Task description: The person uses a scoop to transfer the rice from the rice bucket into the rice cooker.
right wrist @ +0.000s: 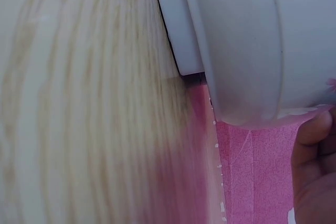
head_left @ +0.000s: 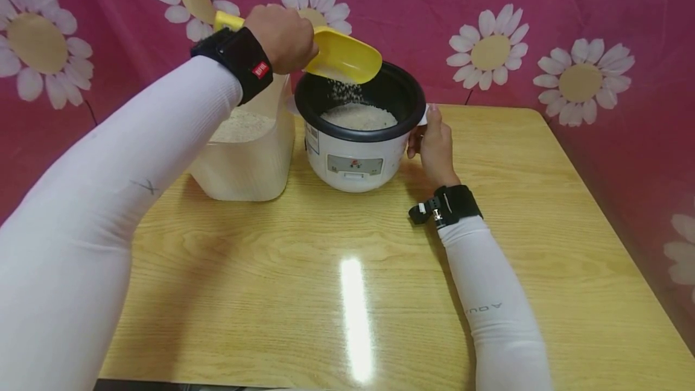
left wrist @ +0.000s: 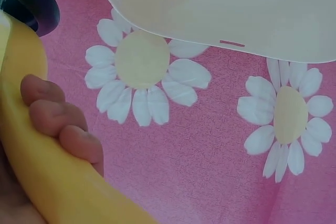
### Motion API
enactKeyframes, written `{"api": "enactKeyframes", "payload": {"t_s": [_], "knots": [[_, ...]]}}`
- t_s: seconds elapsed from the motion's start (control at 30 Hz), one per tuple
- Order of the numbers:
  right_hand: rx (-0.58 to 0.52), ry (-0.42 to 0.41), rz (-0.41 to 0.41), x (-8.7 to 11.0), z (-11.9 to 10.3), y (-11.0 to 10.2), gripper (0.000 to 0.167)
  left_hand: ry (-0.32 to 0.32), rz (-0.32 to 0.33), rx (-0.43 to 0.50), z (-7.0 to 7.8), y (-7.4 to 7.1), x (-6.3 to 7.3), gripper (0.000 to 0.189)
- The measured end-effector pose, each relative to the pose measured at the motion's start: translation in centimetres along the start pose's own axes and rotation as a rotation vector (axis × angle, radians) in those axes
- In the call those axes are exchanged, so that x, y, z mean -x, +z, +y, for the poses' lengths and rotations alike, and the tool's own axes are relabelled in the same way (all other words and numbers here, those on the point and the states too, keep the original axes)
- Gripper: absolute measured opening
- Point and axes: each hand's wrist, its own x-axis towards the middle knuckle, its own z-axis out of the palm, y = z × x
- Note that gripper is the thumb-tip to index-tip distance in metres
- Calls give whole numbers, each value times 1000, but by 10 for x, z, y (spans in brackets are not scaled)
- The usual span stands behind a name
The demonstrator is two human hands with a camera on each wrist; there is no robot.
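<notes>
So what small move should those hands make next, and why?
Perhaps the left hand should tip the yellow scoop slightly further: grains are falling from it into the rice cooker, which the right hand holds at its side.

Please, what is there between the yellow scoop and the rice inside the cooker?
In the head view, falling white grains are between the yellow scoop and the rice in the cooker.

Scoop (head_left: 350,56): smooth yellow plastic, in left fingers (left wrist: 56,118)
Cooker shell (head_left: 358,146): glossy white, at right fingers (right wrist: 313,129)
Inner pot (head_left: 400,92): black, dullish, beyond left fingers
Rice (head_left: 361,117): rough, grainy
Bin (head_left: 244,168): pale plastic, below left fingers
Surface (head_left: 304,270): glossy wood grain, below right fingers
Backdrop (head_left: 407,5): matt cloth, behind both hands' fingers
</notes>
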Motion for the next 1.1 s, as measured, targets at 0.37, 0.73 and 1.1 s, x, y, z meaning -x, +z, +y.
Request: {"api": "enactKeyframes", "payload": {"t_s": [0.37,0.73,1.1], "knots": [[27,15,14,1,0,1,62,3,-25,53,0,2,7,45],[33,14,11,-1,0,2,62,37,8,55,1,4,9,39],[26,27,6,-1,1,1,60,32,-11,51,-5,2,11,42]]}}
